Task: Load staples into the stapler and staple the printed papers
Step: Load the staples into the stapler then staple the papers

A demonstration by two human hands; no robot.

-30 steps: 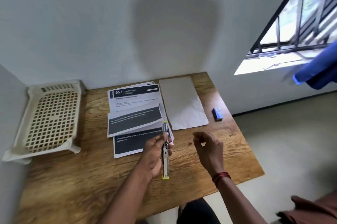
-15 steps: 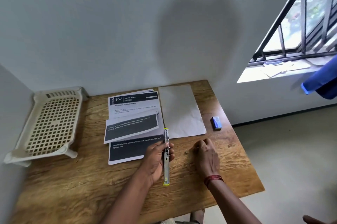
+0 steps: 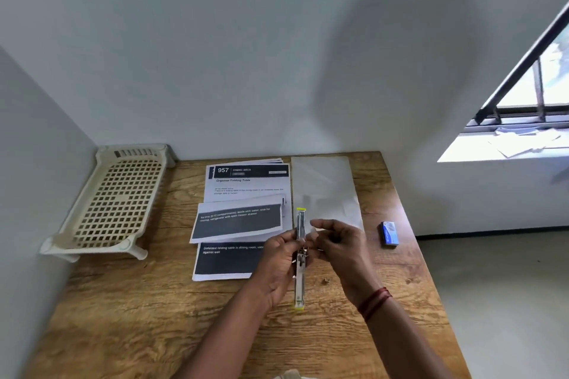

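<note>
Stapler [image 3: 300, 258]: opened flat, held above the wooden table [image 3: 129, 317], magazine channel facing up, apparently to take staples.
Left hand [image 3: 278, 264]: grasping the stapler at mid-length, steadying it.
Right hand [image 3: 340, 241]: fingers pinched at the channel; a staple strip between them cannot be confirmed.
Printed papers [image 3: 243, 215]: unstapled, fanned just left of the stapler.
Staple box [image 3: 389, 233]: closed, contents unseen, on the table to the right.
Plastic tray [image 3: 114, 203]: holds nothing visible.

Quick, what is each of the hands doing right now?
Left hand: closed around the opened stapler, holding it above the table.
Right hand: fingers pinched together at the stapler; whether they hold staples cannot be told.
</note>
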